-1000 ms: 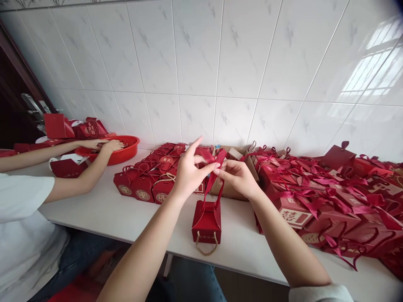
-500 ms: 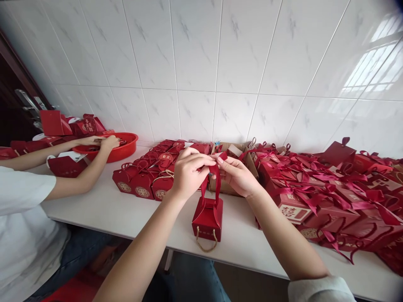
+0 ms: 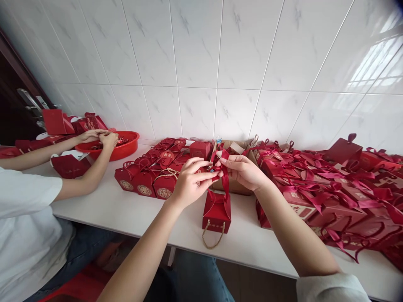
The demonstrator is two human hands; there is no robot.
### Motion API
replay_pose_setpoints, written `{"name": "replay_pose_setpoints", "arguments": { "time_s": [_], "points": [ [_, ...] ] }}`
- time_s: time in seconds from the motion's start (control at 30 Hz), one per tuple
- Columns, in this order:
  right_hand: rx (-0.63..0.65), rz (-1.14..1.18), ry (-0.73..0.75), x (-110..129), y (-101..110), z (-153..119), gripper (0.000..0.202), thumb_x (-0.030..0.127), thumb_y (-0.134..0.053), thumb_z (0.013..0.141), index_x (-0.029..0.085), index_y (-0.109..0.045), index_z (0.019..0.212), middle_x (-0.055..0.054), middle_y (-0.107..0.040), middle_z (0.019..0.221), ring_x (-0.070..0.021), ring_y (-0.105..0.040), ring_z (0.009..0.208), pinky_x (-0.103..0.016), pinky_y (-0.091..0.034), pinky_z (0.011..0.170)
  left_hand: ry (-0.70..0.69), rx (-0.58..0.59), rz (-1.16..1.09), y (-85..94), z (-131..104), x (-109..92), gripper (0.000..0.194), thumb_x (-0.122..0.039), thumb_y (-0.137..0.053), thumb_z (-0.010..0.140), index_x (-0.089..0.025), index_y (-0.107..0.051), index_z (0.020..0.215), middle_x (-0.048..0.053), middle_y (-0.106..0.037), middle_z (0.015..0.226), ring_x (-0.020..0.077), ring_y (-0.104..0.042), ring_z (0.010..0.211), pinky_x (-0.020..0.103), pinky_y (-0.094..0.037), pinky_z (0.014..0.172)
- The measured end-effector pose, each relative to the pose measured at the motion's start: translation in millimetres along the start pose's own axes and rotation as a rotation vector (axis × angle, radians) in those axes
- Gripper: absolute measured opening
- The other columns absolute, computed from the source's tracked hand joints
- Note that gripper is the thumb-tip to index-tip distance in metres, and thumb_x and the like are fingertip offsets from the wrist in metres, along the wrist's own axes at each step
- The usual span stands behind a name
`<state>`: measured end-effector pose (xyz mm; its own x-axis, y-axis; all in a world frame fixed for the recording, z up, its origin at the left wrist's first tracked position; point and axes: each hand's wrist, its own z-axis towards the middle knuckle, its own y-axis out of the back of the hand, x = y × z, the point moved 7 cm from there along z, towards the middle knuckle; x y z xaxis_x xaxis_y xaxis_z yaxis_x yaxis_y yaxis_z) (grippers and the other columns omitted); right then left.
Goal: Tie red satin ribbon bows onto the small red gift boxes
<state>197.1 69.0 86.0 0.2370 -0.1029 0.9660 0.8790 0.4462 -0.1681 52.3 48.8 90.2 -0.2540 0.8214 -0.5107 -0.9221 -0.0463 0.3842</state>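
A small red box (image 3: 216, 214) with a twisted rope handle (image 3: 213, 244) hangs or stands near the table's front edge, below my hands. From its top a red ribbon (image 3: 225, 181) runs up to my fingers. My left hand (image 3: 192, 180) pinches the ribbon from the left, its fingers bent around it. On the right, my right hand (image 3: 242, 171) holds the ribbon between thumb and forefinger. Both hands nearly touch each other above the box.
Rows of red boxes (image 3: 146, 184) stand left of centre. Many ribboned boxes (image 3: 333, 214) fill the right side. Behind my hands is a cardboard carton (image 3: 234, 185). At the left, a person's hands (image 3: 108, 138) are over a red basin (image 3: 129, 147) on the white table (image 3: 126, 214).
The ribbon around my fingers has changed shape, and my left fingers are more spread. The box appears slightly further right and higher. The other person's hands have come together.
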Motion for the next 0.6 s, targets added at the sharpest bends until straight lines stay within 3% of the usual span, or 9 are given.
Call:
{"name": "replay_pose_setpoints", "arguments": {
  "time_s": [0.07, 0.17, 0.23, 0.37, 0.6],
  "points": [
    [-0.008, -0.285, 0.116, 12, -2, -6, 0.022, 0.035, -0.066, 0.082, 0.014, -0.072, 0.077, -0.003, -0.066, 0.068, -0.0146, -0.060, 0.068, -0.029, -0.048, 0.069, 0.119, 0.032, -0.161, -4.9, -3, 6, 0.006, -0.028, -0.073, 0.075, -0.025, -0.077, 0.078, 0.007, -0.069, 0.108, 0.0257, -0.053, 0.113, 0.042, -0.040, 0.100],
    [-0.026, -0.856, 0.425, 38, -14, -20, 0.020, 0.024, -0.054, 0.088, 0.014, -0.070, 0.081, -0.005, -0.066, 0.075, -0.0154, -0.058, 0.070, -0.030, -0.047, 0.068, 0.245, 0.043, -0.287, -11.2, -4, 10, 0.021, -0.036, -0.061, 0.085, -0.021, -0.071, 0.095, 0.007, -0.069, 0.104, 0.0221, -0.062, 0.101, 0.034, -0.048, 0.089],
    [-0.019, -1.053, 0.609, 49, -22, -30, 0.018, 0.016, -0.051, 0.087, 0.014, -0.070, 0.087, -0.008, -0.067, 0.087, -0.0175, -0.060, 0.078, -0.032, -0.049, 0.072, 0.341, 0.034, -0.366, -15.7, -4, 15, 0.028, -0.040, -0.053, 0.090, -0.021, -0.066, 0.105, 0.006, -0.070, 0.097, 0.0196, -0.065, 0.091, 0.030, -0.050, 0.079],
    [0.016, -1.113, 0.815, 55, -27, -41, 0.026, 0.010, -0.047, 0.086, 0.017, -0.069, 0.098, -0.011, -0.066, 0.104, -0.0219, -0.062, 0.100, -0.038, -0.052, 0.086, 0.470, 0.069, -0.519, -28.4, 1, 19, 0.039, -0.047, -0.045, 0.092, -0.018, -0.071, 0.094, 0.004, -0.072, 0.082, 0.0182, -0.066, 0.076, 0.029, -0.050, 0.070],
    [0.058, -1.046, 0.894, 45, -25, -42, 0.033, 0.011, -0.045, 0.086, 0.022, -0.068, 0.106, -0.010, -0.061, 0.116, -0.0230, -0.060, 0.107, -0.041, -0.052, 0.092, 0.556, 0.090, -0.713, -35.9, 13, 6, 0.027, -0.042, -0.063, 0.082, -0.017, -0.074, 0.085, 0.006, -0.074, 0.084, 0.0210, -0.067, 0.085, 0.032, -0.050, 0.077]
  ]
}}
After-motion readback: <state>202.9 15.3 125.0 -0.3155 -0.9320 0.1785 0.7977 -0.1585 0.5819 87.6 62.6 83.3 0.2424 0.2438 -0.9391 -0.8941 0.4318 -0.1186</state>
